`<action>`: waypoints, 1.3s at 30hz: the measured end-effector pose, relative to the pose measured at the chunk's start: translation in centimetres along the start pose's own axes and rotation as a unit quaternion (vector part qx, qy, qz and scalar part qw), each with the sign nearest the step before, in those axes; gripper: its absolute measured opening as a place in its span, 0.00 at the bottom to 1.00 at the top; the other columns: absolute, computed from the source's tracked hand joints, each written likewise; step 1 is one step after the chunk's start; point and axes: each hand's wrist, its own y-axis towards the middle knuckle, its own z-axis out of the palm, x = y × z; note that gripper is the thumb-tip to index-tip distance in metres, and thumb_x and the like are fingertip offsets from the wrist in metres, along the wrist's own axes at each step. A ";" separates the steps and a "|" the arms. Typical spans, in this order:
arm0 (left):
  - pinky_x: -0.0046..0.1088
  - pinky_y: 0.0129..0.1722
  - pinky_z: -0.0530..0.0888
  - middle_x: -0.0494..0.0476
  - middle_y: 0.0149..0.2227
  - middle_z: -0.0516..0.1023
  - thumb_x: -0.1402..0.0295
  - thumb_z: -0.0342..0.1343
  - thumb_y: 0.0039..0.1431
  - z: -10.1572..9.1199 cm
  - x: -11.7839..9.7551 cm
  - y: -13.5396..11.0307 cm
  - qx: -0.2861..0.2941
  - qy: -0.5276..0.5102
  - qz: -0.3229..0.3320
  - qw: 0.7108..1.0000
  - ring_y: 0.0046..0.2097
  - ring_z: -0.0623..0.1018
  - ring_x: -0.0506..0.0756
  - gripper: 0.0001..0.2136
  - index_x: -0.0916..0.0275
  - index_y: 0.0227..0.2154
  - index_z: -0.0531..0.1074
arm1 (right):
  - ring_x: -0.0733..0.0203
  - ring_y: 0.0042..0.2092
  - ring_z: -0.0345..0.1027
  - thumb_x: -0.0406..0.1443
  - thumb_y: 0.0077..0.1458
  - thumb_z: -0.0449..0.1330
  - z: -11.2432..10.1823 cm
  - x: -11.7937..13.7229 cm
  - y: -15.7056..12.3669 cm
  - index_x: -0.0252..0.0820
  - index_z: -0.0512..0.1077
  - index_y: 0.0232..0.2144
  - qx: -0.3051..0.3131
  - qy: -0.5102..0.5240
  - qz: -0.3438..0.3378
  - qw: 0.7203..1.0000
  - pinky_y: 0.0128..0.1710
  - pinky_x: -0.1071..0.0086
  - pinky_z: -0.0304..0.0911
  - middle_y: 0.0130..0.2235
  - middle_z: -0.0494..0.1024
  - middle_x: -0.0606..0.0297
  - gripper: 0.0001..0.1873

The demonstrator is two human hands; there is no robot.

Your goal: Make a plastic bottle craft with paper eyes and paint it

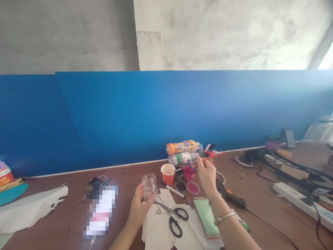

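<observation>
The left hand [139, 208] has its grip spread to the width of a clear plastic bottle section [149, 180] and is clamped on it, with the fingers at the left side and the thumb across the lower right. The right hand [206, 172] has its grip closed, thumb and fingertips together, on the shaft of a red paintbrush [187, 166]. The bottle section is located in front of the person, left of the paper cup [168, 175] and near the upper left edge of the white paper sheets [157, 234]. Its long axis is close to upright, and its decorated side faces the person; which end is open cannot be determined. The section is short, transparent and ridged, and carries two white oval eyes with dark centres, set side by side. The paintbrush slants, handle end up and to the right, tip down and to the left at the right rim of the cup; contact with the rim cannot be confirmed. The cup is red with a pale interior. Black-handled scissors [173, 210] lie with blades parted on the sheets, which rest on the brown desk [122, 210].
</observation>
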 end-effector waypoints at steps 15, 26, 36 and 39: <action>0.41 0.51 0.69 0.64 0.49 0.75 0.57 0.59 0.49 0.2 0.3 -0.3 0.013 -0.026 0.002 1.000 0.51 0.74 0.62 0.27 0.59 0.51 0.60 | 0.56 0.27 0.69 0.51 0.52 0.54 0.1 -0.3 0.7 0.42 0.69 0.21 0.006 0.000 -0.017 1.000 0.32 0.66 0.61 0.22 0.76 0.62 0.21; 0.42 0.53 0.67 0.63 0.50 0.75 0.56 0.59 0.47 0.4 -0.3 -1.1 -0.006 0.007 -0.016 1.000 0.53 0.73 0.64 0.28 0.59 0.51 0.60 | 0.56 0.27 0.68 0.54 0.49 0.55 -0.5 0.1 2.6 0.40 0.71 0.25 0.042 0.088 0.014 0.995 0.27 0.67 0.61 0.22 0.77 0.60 0.23; 0.43 0.55 0.66 0.65 0.52 0.73 0.56 0.58 0.48 -0.2 -1.2 -1.3 0.017 0.067 -0.029 0.997 0.54 0.72 0.64 0.30 0.62 0.53 0.59 | 0.59 0.28 0.67 0.47 0.45 0.61 -2.6 0.4 3.6 0.39 0.74 0.27 0.185 0.039 0.025 0.982 0.29 0.68 0.60 0.26 0.78 0.60 0.16; 0.44 0.54 0.66 0.64 0.51 0.74 0.56 0.59 0.47 -0.2 -1.0 -1.3 0.014 0.051 -0.017 0.998 0.53 0.73 0.64 0.30 0.61 0.52 0.60 | 0.60 0.28 0.67 0.45 0.46 0.60 -2.1 1.0 3.0 0.40 0.73 0.26 0.241 0.047 0.027 0.969 0.30 0.68 0.60 0.26 0.79 0.60 0.13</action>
